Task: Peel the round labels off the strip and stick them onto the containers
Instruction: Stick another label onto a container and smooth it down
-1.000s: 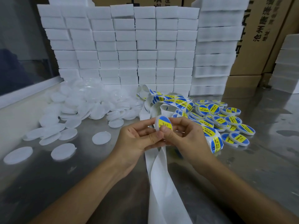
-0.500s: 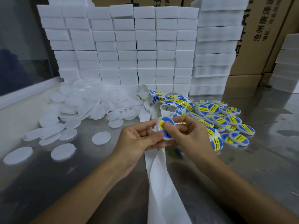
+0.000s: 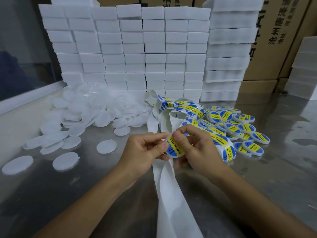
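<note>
A small round white container [image 3: 175, 148] with a blue and yellow label on its face is held above the table between both hands. My left hand [image 3: 144, 152] pinches its left edge. My right hand [image 3: 197, 148] holds its right side, thumb pressed on the label's top. The label strip [image 3: 181, 107] loops behind the hands, still carrying blue and yellow labels. Its bare white backing [image 3: 169, 194] trails down toward me. Unlabelled white containers [image 3: 96, 110] are heaped at the left. Labelled containers [image 3: 240, 129] lie piled at the right.
White foam blocks [image 3: 133, 48] are stacked in a wall behind the table, with cardboard boxes [image 3: 274, 40] at the right. Loose white containers [image 3: 65, 160] lie scattered on the metal table [image 3: 51, 194] at the near left.
The container has turned in my hands so its label faces me more fully, and my right thumb has slid up onto the label's top edge.
</note>
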`<control>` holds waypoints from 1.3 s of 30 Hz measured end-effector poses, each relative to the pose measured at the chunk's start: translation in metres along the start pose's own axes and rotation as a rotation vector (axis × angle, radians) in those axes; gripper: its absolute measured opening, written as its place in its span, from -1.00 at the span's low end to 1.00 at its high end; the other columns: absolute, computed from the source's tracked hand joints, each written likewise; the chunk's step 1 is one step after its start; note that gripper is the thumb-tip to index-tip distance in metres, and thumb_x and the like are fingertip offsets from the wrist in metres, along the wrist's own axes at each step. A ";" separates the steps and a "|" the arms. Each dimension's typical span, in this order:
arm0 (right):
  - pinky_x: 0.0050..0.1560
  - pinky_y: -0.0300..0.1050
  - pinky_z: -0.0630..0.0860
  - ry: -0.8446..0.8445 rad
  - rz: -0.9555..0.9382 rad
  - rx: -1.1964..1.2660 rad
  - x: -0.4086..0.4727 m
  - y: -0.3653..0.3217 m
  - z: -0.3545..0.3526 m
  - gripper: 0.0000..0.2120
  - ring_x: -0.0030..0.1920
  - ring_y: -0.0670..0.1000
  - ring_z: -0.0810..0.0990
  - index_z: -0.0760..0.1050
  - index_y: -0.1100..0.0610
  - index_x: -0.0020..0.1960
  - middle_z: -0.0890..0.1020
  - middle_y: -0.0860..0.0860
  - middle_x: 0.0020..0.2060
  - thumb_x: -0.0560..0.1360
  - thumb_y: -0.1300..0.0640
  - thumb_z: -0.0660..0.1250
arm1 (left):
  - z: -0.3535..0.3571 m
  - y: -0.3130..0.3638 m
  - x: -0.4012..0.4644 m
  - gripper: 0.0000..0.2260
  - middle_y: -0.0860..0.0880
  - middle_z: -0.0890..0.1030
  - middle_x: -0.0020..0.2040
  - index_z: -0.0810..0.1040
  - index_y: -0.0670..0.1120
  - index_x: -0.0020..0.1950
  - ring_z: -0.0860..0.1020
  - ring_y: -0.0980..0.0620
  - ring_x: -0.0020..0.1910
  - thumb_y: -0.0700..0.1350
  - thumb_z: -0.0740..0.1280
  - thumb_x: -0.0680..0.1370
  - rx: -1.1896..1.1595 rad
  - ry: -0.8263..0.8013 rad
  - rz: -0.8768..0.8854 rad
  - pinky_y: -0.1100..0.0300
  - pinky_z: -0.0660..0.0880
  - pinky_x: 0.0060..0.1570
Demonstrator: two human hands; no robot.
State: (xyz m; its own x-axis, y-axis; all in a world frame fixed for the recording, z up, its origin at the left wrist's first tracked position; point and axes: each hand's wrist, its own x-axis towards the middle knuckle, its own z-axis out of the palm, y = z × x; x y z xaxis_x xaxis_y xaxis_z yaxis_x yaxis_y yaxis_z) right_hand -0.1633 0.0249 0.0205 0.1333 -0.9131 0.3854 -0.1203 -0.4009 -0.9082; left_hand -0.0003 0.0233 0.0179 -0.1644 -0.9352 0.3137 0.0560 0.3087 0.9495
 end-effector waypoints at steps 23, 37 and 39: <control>-0.17 -0.12 0.64 -0.017 0.078 0.162 0.005 0.001 -0.006 -0.51 -0.31 0.06 0.67 0.52 0.18 0.25 0.69 0.26 -0.20 0.35 0.31 0.51 | -0.005 -0.003 0.004 -0.91 -0.16 0.64 -0.35 0.61 -0.24 -0.08 0.63 -0.03 -0.41 -0.23 0.35 0.51 -0.137 0.119 -0.081 0.23 0.56 -0.38; -0.57 -0.19 0.47 0.111 0.080 0.117 0.004 -0.002 -0.010 -0.75 -0.61 0.06 0.52 0.50 0.12 -0.24 0.68 0.19 -0.38 0.35 -0.05 0.44 | 0.003 -0.003 -0.001 -0.93 -0.07 0.62 -0.43 0.63 -0.13 -0.18 0.58 0.03 -0.44 -0.26 0.41 0.48 0.141 0.028 0.042 0.27 0.54 -0.38; -0.57 -0.22 0.47 0.104 0.089 0.109 0.005 0.000 -0.010 -0.77 -0.60 0.07 0.53 0.47 0.11 -0.25 0.68 0.15 -0.38 0.42 -0.02 0.42 | 0.005 -0.004 -0.001 -0.94 -0.07 0.63 -0.41 0.63 -0.12 -0.16 0.59 0.03 -0.43 -0.25 0.41 0.49 0.131 0.036 0.037 0.27 0.55 -0.37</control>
State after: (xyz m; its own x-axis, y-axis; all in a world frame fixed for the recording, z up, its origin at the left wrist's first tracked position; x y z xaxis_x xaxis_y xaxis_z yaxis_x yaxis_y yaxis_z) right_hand -0.1725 0.0198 0.0237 0.0239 -0.9498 0.3118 -0.0186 -0.3123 -0.9498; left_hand -0.0049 0.0243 0.0140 -0.1287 -0.9278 0.3502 -0.0684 0.3606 0.9302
